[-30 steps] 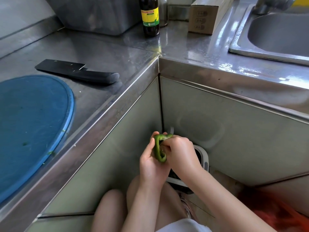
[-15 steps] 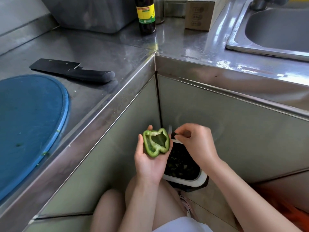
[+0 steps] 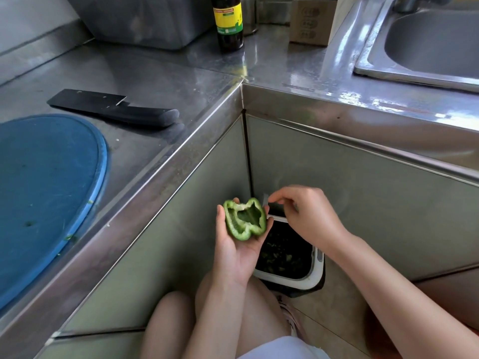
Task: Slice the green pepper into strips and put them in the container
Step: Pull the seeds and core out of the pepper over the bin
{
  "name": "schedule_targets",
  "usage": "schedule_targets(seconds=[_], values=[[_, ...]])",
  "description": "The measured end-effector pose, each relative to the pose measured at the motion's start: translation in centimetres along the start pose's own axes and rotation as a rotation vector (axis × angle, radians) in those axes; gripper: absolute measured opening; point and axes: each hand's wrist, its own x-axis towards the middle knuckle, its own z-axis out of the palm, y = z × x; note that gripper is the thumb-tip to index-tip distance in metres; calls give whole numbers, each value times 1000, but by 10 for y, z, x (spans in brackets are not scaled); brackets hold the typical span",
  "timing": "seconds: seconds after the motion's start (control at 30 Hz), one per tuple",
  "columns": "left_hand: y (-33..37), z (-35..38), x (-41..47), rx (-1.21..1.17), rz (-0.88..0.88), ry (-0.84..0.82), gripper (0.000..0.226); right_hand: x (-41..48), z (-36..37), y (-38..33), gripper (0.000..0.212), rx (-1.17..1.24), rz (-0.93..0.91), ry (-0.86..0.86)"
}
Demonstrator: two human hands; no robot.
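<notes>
well, the steel counter [image 3: 181,73] wraps the corner in an l, its top glossy, with cabinet fronts dropping to the floor below. set into its right run is the sink [image 3: 368,66]. on the left run lies the round blue cutting board [image 3: 46,190], flecked with green bits and probably waiting for slicing that is not yet begun. a steel tub [image 3: 142,19] stands at the back by the wall; whether it is the container meant i cannot tell. down on the floor in the corner sits a white-rimmed waste bin [image 3: 317,270], dark inside with green scraps. both hands work right above it, likely so that seeds and pith fall straight in. the black knife [image 3: 111,107] lies flat on the counter just beyond the board, untouched. a cardboard box [image 3: 311,19] and a dark bottle with a yellow label [image 3: 229,22] stand near the back corner, well apart from the work. the left hand [image 3: 238,244] cradles the green pepper [image 3: 245,218], a hollowed half with its cut side up. its fingers curl behind the pepper and its thumb lies along the edge, so the cavity faces the eye. the right hand [image 3: 308,216] hovers just beside it over the bin, thumb and forefinger drawn together; whether they pinch a scrap i cannot tell. the step looks like cleaning out the pepper, early in the task.
</notes>
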Motion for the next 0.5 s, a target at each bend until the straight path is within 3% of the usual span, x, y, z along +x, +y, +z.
schedule_targets(seconds=[0.13,0.23,0.4,0.5], values=[[0,-1,1,65,24,-14,34,-8,5,-10,20,103,-165,-139],[0,-7,1,153,20,-13,36,-14,18,-9,37,6,-243,-251],[-1,-10,1,218,10,-52,38,-16,18,-11,45,8,-351,-274],[-2,-8,0,188,9,-76,42,-18,18,-16,38,116,-275,-191]])
